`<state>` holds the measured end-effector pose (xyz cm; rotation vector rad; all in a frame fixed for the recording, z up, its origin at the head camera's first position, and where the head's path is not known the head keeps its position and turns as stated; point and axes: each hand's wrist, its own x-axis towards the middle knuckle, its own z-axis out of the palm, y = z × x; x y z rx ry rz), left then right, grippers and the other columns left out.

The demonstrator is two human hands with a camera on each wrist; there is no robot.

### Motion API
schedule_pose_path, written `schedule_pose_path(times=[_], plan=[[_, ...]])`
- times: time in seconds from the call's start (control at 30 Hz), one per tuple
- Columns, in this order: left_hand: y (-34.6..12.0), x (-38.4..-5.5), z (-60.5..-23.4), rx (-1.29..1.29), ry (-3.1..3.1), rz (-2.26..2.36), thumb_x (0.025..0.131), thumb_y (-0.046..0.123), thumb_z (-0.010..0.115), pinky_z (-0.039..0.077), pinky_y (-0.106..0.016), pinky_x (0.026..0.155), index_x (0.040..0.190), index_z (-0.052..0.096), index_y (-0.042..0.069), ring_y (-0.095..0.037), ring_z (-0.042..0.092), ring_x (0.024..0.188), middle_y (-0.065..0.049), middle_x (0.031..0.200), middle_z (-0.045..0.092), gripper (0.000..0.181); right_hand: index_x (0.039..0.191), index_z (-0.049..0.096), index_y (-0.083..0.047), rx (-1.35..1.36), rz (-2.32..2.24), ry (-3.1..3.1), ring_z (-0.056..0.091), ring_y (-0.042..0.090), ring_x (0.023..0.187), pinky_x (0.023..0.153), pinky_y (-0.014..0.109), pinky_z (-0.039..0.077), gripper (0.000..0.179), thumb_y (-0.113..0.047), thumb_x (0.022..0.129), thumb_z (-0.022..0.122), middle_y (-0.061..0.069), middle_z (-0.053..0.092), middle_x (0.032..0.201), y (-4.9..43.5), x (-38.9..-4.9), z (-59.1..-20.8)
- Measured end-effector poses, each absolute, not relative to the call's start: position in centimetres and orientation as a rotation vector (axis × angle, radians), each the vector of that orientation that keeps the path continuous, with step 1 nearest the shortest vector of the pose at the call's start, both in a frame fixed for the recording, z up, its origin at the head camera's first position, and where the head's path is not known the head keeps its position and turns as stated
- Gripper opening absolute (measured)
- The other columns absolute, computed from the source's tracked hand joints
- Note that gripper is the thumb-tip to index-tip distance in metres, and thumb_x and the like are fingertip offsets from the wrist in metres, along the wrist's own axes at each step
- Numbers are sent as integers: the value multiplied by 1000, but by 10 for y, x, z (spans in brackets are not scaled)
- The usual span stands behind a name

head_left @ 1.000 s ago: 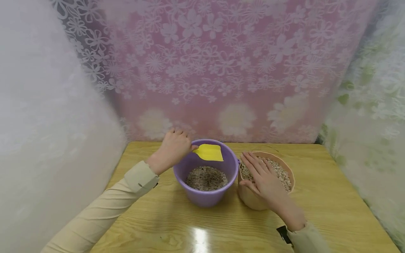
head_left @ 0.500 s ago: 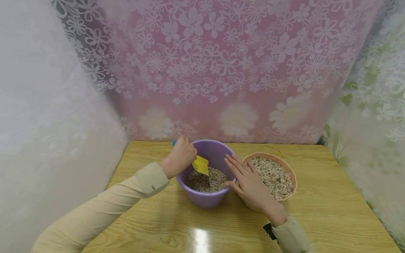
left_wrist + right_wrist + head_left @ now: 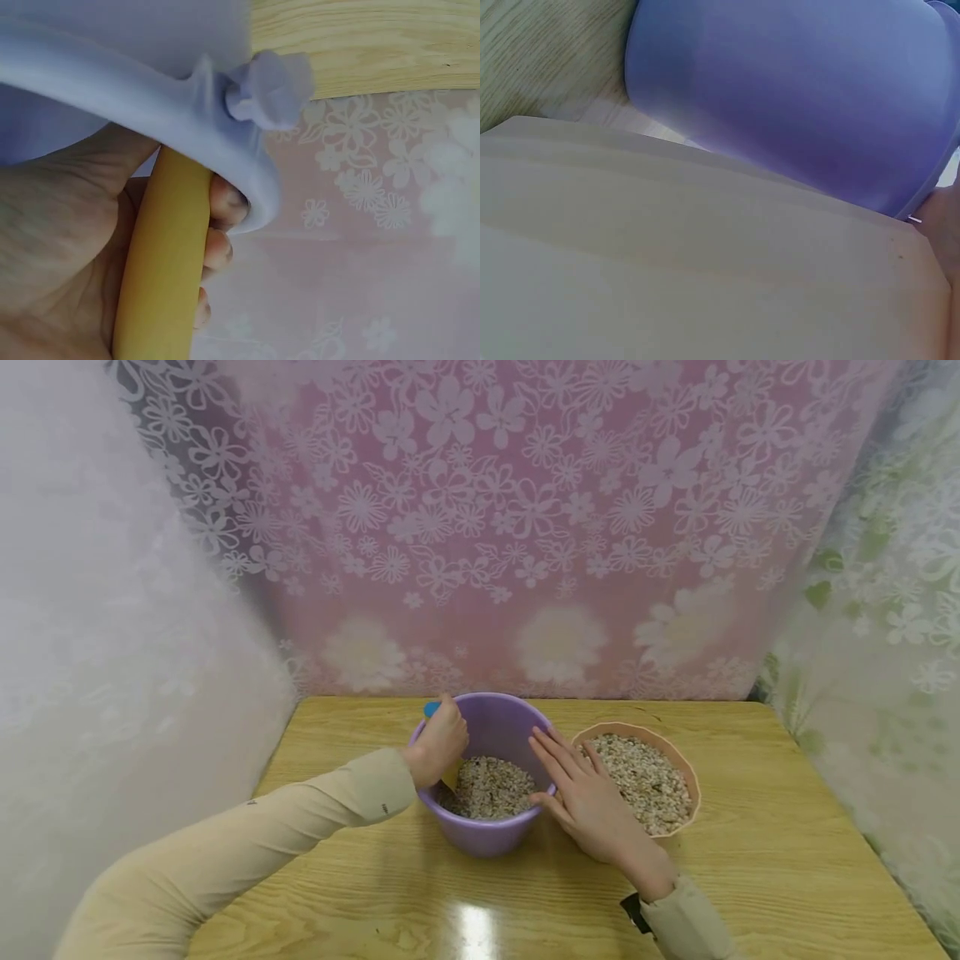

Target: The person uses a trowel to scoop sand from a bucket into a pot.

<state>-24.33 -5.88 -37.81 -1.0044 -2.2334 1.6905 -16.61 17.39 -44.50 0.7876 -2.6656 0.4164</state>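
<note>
While the yellow scoop [image 3: 161, 262] sits at the left side of the purple bucket [image 3: 483, 841], its long axis runs steeply downward: the blue end [image 3: 431, 709] projects above and beyond the left hand [image 3: 441, 743], and the blade [image 3: 452, 774] points down into the bucket below that hand. The left hand has its fingers curled fully round the handle. The blade's tip cannot be made out clearly at the grains [image 3: 495, 789].

The bucket rim passes just beside the handle; contact between them cannot be confirmed. Working room extends to the right of the left hand, across the bucket mouth, as far as the right hand [image 3: 596, 806]. The right hand is extended, fingers straight, and rests on the right side of the rim, grasping nothing.

The bucket is smooth and round, with a moulded lug [image 3: 266, 90] near the left hand. Beside and beyond the right hand stands a peach tub [image 3: 705, 247], scallop-rimmed and filled with pale, mottled grains. Both containers stand on a wood-grain table [image 3: 360, 885].
</note>
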Motion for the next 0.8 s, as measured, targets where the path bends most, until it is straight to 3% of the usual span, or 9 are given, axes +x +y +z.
schedule_pose_path(times=[0.27, 0.47, 0.57, 0.67, 0.8], plan=[[-56, -252, -389, -1038, -2186, 1700, 94, 1, 59, 40, -29, 77, 75, 52, 22, -13, 37, 61, 6, 69, 48, 29, 162, 22, -15, 782, 391, -2668, 23, 29, 153, 118, 61, 18, 73, -50, 104, 49, 7, 26, 167, 174, -167, -446], [-56, -259, -398, -1044, -2217, 1622, 103, 14, 49, 44, -32, 83, 69, 48, 21, -11, 40, 62, 5, 63, 43, 35, 162, 22, -14, 780, 369, -2678, 23, 29, 153, 118, 61, 19, 79, -41, 100, 61, 7, 26, 166, 172, -167, -446], [-57, -261, -401, -1038, -2219, 1601, 103, 13, 50, 46, -34, 88, 69, 49, 20, -13, 40, 63, 4, 62, 42, 34, 163, 20, -14, 775, 359, -2688, 21, 28, 154, 119, 61, 17, 80, -41, 100, 61, 7, 26, 167, 172, -167, -445], [-58, -262, -405, -1049, -2261, 1509, 103, 15, 52, 43, -29, 75, 70, 53, 19, -14, 37, 62, 3, 62, 42, 34, 163, 20, -15, 766, 349, -2698, 20, 27, 154, 119, 60, 16, 77, -48, 102, 53, 7, 26, 167, 172, -166, -444], [-61, -264, -413, -1073, -2336, 1368, 106, 20, 53, 28, -27, 61, 69, 55, 19, -15, 29, 61, 3, 63, 41, 37, 163, 20, -15, 767, 341, -2702, 20, 27, 154, 120, 60, 16, 75, -53, 104, 45, 7, 26, 166, 172, -167, -444]])
